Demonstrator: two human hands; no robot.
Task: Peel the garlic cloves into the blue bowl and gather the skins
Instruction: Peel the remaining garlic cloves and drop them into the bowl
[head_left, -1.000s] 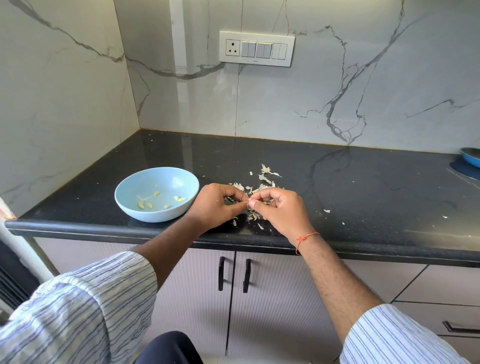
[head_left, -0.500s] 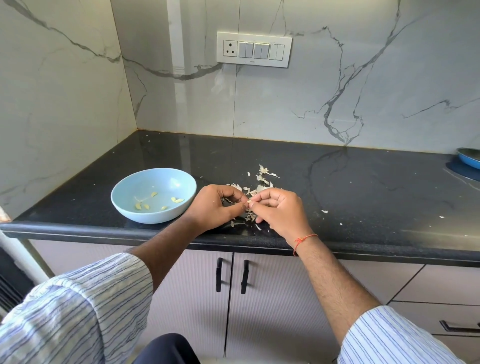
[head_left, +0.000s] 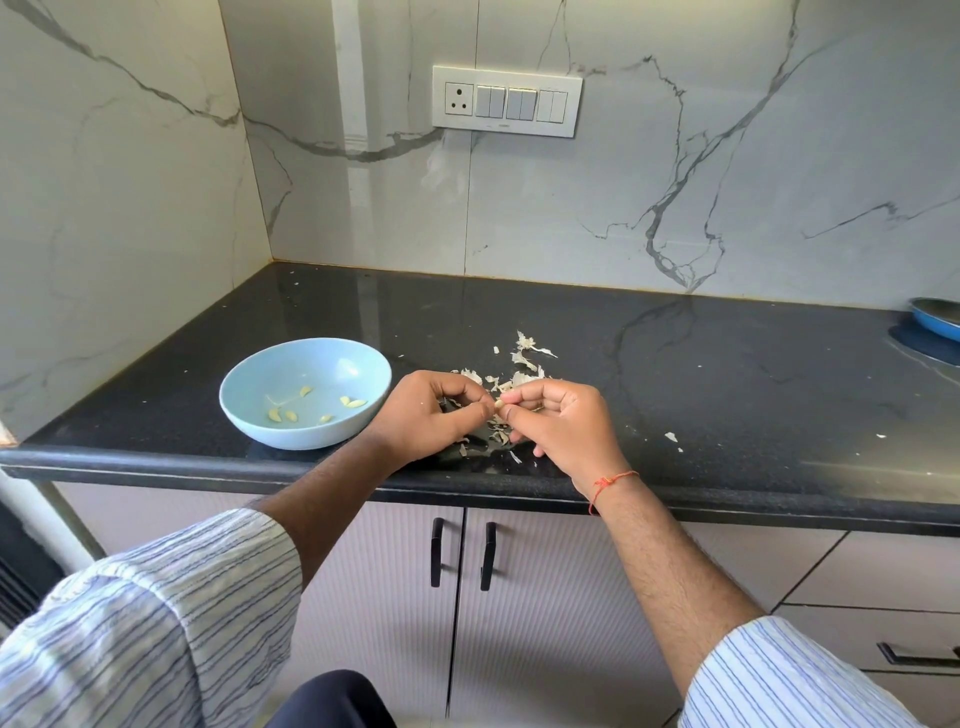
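Both hands meet over the black counter (head_left: 675, 364), the left hand (head_left: 431, 415) and right hand (head_left: 558, 423) pinching one garlic clove (head_left: 498, 404) between fingertips. Papery skins (head_left: 524, 358) lie scattered under and behind them. The blue bowl (head_left: 244, 400), holding peeled cloves (head_left: 353, 402), sits just left of the left hand.

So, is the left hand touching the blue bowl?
Apart. In the head view, a strip of dark countertop shows between the left hand and the blue bowl rim.
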